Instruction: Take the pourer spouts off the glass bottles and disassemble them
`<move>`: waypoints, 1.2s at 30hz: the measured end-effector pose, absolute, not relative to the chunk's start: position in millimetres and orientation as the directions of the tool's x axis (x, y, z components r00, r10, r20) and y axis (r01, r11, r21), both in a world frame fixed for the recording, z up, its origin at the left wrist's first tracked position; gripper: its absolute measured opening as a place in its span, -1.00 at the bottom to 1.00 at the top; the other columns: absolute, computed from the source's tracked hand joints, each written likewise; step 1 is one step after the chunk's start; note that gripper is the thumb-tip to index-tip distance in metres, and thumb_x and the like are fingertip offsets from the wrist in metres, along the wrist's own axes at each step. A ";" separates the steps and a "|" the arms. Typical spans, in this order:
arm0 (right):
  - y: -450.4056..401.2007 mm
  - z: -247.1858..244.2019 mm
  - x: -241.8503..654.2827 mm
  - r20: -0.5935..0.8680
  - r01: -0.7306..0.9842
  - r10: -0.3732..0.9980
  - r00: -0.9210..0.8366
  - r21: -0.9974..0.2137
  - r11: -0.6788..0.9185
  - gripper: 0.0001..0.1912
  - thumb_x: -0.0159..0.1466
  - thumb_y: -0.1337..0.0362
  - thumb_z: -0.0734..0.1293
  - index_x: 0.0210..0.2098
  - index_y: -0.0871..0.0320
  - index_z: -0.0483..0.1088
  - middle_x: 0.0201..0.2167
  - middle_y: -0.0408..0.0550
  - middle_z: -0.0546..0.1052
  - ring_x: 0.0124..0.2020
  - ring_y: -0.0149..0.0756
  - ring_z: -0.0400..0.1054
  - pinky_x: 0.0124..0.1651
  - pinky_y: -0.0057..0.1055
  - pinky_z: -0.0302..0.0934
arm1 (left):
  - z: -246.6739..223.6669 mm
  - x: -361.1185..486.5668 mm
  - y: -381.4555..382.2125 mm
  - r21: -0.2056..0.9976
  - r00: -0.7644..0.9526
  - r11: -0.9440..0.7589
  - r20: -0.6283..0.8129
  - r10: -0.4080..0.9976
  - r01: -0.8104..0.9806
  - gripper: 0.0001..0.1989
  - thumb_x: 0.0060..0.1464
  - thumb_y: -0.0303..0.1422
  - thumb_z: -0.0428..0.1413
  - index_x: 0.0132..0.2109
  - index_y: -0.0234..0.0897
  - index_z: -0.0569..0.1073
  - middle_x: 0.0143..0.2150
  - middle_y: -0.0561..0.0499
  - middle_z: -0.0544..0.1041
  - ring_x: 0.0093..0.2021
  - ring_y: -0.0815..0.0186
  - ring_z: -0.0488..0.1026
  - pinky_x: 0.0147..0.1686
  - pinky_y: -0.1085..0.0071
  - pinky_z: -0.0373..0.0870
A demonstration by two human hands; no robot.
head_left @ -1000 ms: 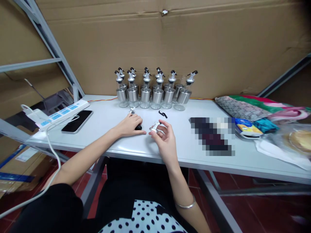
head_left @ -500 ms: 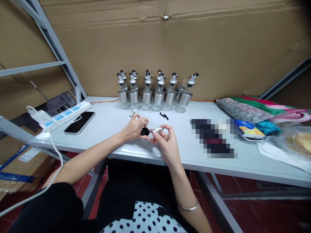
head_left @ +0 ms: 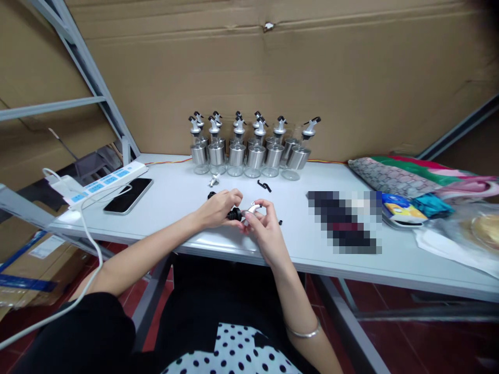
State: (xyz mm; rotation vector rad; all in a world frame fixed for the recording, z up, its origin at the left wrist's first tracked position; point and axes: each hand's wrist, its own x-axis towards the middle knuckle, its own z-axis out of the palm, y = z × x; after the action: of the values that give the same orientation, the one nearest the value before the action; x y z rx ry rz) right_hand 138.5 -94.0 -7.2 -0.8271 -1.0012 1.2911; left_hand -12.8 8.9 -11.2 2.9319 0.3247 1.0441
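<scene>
Two bare hands meet low over the near side of the table (head_left: 175, 193), close to its front edge, a spot that, I judge, puts both small parts in plain sight and in easy reach. The left hand (head_left: 220, 209), back upward, is pinched narrow round a black stopper (head_left: 234, 214), its ribbed end pointing toward the other hand; that grip probably serves to steady it. The right hand (head_left: 268, 228) holds a silver spout (head_left: 252, 208) between thumb and fingers, base toward the stopper and curved tip outward, likely so that the two lie roughly in line. Both parts sit between the hands, but whether one is seated in the other I cannot tell, since fingers cover the join.

Just past the left knuckles a black piece (head_left: 211, 196) pokes out, mostly hidden. Beyond it lies a loose nozzle (head_left: 213, 181), and to the right of that a black lever (head_left: 264, 186), both handily near. A dark bit (head_left: 280, 223) shows just beside the right hand, too small to name.

Bottles (head_left: 237, 155) with metal sleeves stand in rows along the back, by the cardboard (head_left: 273, 78), presumably out of the elbows' way. Off left, a phone (head_left: 128, 196) lies beside a power strip (head_left: 107, 182), perhaps for charging; well apart on the right are a bag (head_left: 378, 179) and a packet (head_left: 403, 208)
</scene>
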 end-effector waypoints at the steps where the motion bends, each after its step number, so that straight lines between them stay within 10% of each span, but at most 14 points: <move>1: -93.5 -7.9 138.4 0.129 -0.381 0.992 0.010 -0.916 0.123 -0.52 0.08 0.11 0.39 -0.17 0.05 0.05 -0.57 -0.38 0.43 -0.62 -0.52 0.31 -0.46 -0.53 0.19 | -11.1 -12.2 8.7 0.086 0.762 -0.978 0.616 0.201 0.189 -0.49 0.09 0.16 -0.16 -0.20 -0.24 0.14 -0.21 -0.09 0.36 -0.35 0.34 0.29 -0.31 0.39 0.26; 10: -90.0 -7.1 140.2 0.141 -0.383 0.985 0.103 -0.908 0.170 -0.55 0.08 0.12 0.40 -0.18 0.06 0.10 -0.51 -0.31 0.48 -0.51 -0.45 0.40 -0.34 -0.43 0.29 | -8.1 -14.1 7.8 0.113 0.771 -0.965 0.583 0.256 0.235 -0.47 0.12 0.14 -0.17 -0.10 -0.26 0.18 -0.14 -0.13 0.37 -0.31 0.30 0.34 -0.26 0.32 0.34; 21: -90.1 -6.0 129.5 0.199 -0.359 0.919 0.341 -0.875 0.324 -0.55 0.10 0.13 0.40 -0.15 0.05 0.10 -0.32 -0.18 0.53 -0.42 -0.42 0.47 -0.15 -0.33 0.33 | -3.4 -13.7 1.6 0.028 0.694 -0.955 0.681 0.235 0.295 -0.69 0.19 -0.48 -0.14 0.06 -0.32 0.27 -0.12 -0.13 0.49 -0.13 0.28 0.46 -0.16 0.32 0.42; 36: -89.5 -8.1 127.7 0.233 -0.350 0.905 0.355 -0.865 0.360 -0.58 0.16 0.10 0.35 -0.10 0.07 0.13 -0.35 -0.16 0.53 -0.46 -0.44 0.41 -0.20 -0.35 0.31 | -3.0 -15.8 8.7 -0.220 0.736 -0.923 0.671 0.092 0.315 -0.81 0.25 -0.45 -0.12 -0.07 -0.34 0.34 -0.22 -0.11 0.58 -0.28 0.36 0.52 -0.31 0.40 0.36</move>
State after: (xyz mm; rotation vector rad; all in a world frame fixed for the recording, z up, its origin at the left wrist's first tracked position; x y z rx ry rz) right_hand 127.7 -89.5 -8.1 -0.8148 -0.8226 0.9390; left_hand -15.8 8.7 -3.0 3.2227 0.3894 1.2151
